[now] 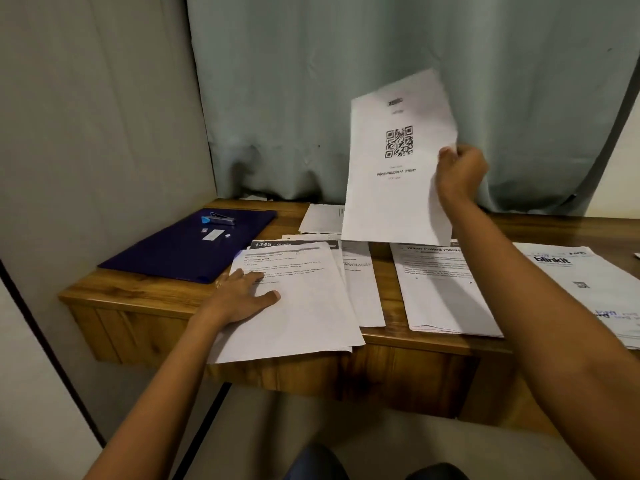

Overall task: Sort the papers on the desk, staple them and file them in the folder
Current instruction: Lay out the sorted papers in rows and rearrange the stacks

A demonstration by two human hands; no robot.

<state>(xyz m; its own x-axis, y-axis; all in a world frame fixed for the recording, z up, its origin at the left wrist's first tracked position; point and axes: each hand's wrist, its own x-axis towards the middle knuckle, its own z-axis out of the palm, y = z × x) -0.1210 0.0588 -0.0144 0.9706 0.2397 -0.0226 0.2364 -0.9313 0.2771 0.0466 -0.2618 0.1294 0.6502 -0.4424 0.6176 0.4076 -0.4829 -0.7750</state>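
Pinching QR sheet (394, 188) by its edge with right hand (462, 171), raised up and right of folder (162, 259), print facing back, probably to read and sort it. Pinning stack (304, 317) just right of folder with flat, straight-fingered left hand (242, 296), against sliding. Leaving stapler (219, 220) on folder.

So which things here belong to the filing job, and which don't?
Job: QR sheet, pinched by right hand; text pile under left hand; Water Potted Plants pile; blinkit pile; purple folder; stapler on it.
Bystanders: curtain; wall.
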